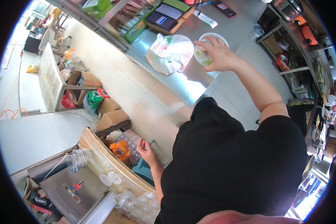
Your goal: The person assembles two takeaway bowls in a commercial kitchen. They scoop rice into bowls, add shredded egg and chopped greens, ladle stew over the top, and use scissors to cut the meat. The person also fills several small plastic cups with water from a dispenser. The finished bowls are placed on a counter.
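Note:
My right hand (pixel 222 56) reaches across a round clear plastic bowl (pixel 203 56), its fingers on the far rim and the thumb at the near side. Something green shows inside the bowl. Right beside it, to the left on the metal counter (pixel 196 87), sits a filled white plastic bag (pixel 170 54). My left hand (pixel 148 152) hangs low beside my body, fingers apart and a little bent, with nothing in it. It is nearest to an orange plastic bag (pixel 120 150) and a teal plastic bin (pixel 143 170).
Phones (pixel 161 20) lie on a wooden box at the counter's back, near a paper slip (pixel 205 18). At the lower left, a wooden-edged worktop (pixel 114 164) carries clear lids (pixel 115 178), stacked cups (pixel 79 158) and red-handled scissors (pixel 77 185). Shelving (pixel 283 41) stands at the right.

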Motion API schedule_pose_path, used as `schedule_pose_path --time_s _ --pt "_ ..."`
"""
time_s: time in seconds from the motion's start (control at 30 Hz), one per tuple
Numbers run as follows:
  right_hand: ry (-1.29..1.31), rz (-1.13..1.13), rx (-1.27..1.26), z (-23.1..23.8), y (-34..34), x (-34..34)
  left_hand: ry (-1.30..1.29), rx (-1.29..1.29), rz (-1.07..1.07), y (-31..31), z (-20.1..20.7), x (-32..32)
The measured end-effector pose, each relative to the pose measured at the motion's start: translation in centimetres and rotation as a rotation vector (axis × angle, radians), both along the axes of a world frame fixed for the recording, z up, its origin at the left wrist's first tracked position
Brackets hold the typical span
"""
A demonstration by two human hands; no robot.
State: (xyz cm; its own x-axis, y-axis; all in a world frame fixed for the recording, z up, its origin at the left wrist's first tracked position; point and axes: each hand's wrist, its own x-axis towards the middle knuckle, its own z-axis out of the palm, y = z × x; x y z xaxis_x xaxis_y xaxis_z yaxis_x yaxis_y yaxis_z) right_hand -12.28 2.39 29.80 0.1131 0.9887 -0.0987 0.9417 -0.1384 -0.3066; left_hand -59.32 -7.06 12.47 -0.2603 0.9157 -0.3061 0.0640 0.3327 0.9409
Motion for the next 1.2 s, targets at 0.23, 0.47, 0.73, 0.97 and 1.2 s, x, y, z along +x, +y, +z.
schedule_pose_path --time_s 0.23,0.47,0.73,0.97,1.2 --pt "0.048 -0.006 -0.075 -6.7 2.0 9.2 -0.002 -0.098 -0.058 -0.4 1.5 14.8" --pt "0.269 0.252 -0.001 -10.5 2.6 15.2 -0.231 -0.242 -0.152 2.1 1.8 35.0" --pt "0.230 -0.024 0.078 -18.4 11.0 27.5 -0.708 -0.441 -0.072 6.5 -1.1 47.2" --pt "-0.010 0.231 -0.100 -19.2 8.7 28.4 -0.730 -0.308 -0.075 7.3 -2.5 48.6" --pt "0.212 0.382 -0.115 -19.1 1.8 26.6 -0.714 -0.443 -0.022 8.2 -2.4 48.1"
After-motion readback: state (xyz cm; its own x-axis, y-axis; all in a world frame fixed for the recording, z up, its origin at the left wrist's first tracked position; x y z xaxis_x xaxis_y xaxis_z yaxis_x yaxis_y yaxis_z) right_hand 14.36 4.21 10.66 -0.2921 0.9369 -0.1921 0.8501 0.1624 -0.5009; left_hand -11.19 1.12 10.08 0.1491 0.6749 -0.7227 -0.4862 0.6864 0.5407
